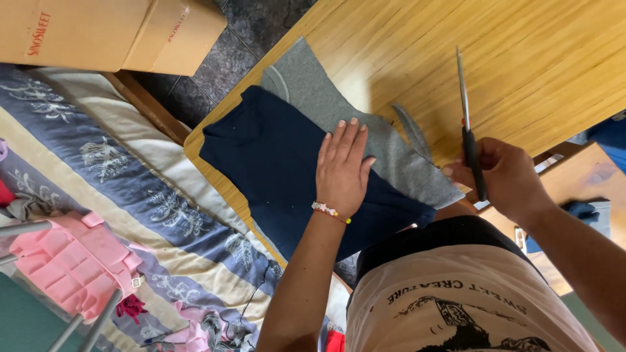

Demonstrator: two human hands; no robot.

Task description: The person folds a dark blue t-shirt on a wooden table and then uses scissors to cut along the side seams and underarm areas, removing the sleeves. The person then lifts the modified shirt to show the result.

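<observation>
Far left, two cardboard boxes (111,29), contents out of sight. On the wooden table (521,58), navy cloth (274,156) laid over grey cloth (391,153), both flat, grey showing along the far and right edges. Left hand (342,169) pressed flat on both, fingers (345,133) spread slightly, tips reaching onto the grey. Right hand (505,176) closed round black-handled scissors (468,124), blades shut, pointing far, just right of the grey edge.
</observation>
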